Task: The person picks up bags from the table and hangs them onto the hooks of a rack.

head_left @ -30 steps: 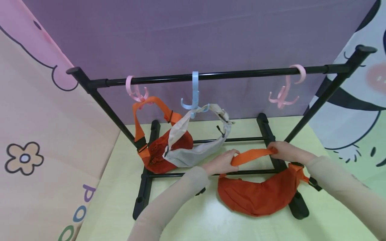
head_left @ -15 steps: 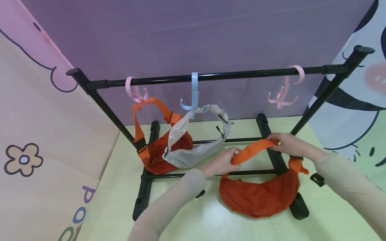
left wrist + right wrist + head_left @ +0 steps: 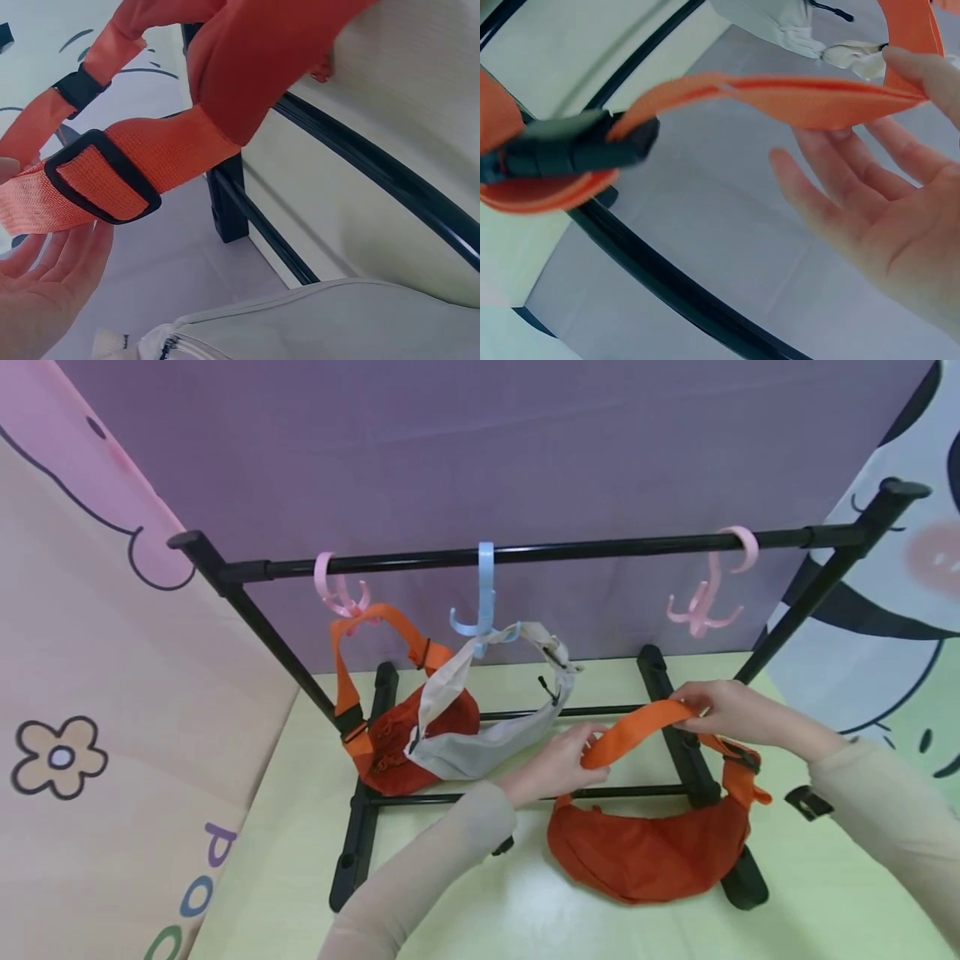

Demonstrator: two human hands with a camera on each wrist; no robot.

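Note:
A red-orange fanny pack sits low at the front right of the rack, with its orange strap lifted above it. My left hand holds the strap at its left end; a black slider lies beside those fingers in the left wrist view. Farther right, my right hand pinches the same strap between thumb and fingers. A black clip on the strap shows in the right wrist view. Between both hands the strap bows upward. The bag's left strap attachment is partly hidden by my left hand.
A black rack carries a left pink hook, a blue hook and a right pink hook. Another red-orange fanny pack hangs at left, overlapped by a grey-white one on the blue hook. Nothing hangs from the right pink hook.
My right hand has risen and shifted right along with its part of the strap, which now arches more. My left hand has moved only slightly. The fanny pack's right end has lifted a little.

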